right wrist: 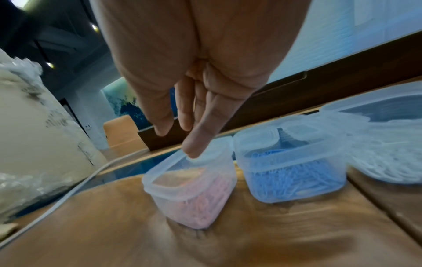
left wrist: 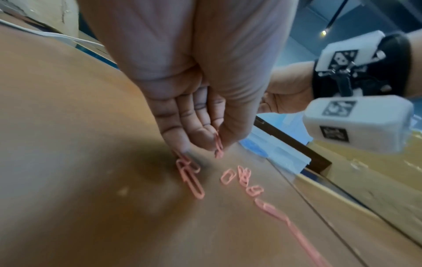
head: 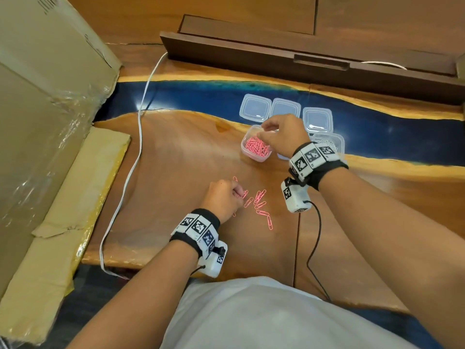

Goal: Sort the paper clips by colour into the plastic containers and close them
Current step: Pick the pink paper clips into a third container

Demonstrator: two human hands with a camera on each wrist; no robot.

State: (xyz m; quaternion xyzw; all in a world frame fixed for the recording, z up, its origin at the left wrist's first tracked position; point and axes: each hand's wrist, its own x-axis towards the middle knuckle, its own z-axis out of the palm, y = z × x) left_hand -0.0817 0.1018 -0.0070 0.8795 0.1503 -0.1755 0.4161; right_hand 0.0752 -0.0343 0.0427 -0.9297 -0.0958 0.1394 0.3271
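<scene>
Several loose pink paper clips [head: 260,205] lie on the wooden table in front of me. My left hand [head: 238,195] is down among them and pinches a pink clip [left wrist: 218,144] between thumb and fingers; more clips [left wrist: 189,177] lie right under its fingertips. My right hand [head: 264,132] hovers over the open pink-clip container [head: 254,148], fingers loosely extended and nothing visible in them in the right wrist view [right wrist: 178,140]. Next to that tub [right wrist: 189,189] stand a blue-clip container [right wrist: 290,171] and a white-clip container [right wrist: 388,159], both open.
Three clear lids [head: 255,108] lie in a row behind the containers on the blue resin strip. A white cable [head: 137,137] runs down the table's left side. A large cardboard box [head: 45,109] stands at the left, a dark wooden ledge [head: 302,61] at the back.
</scene>
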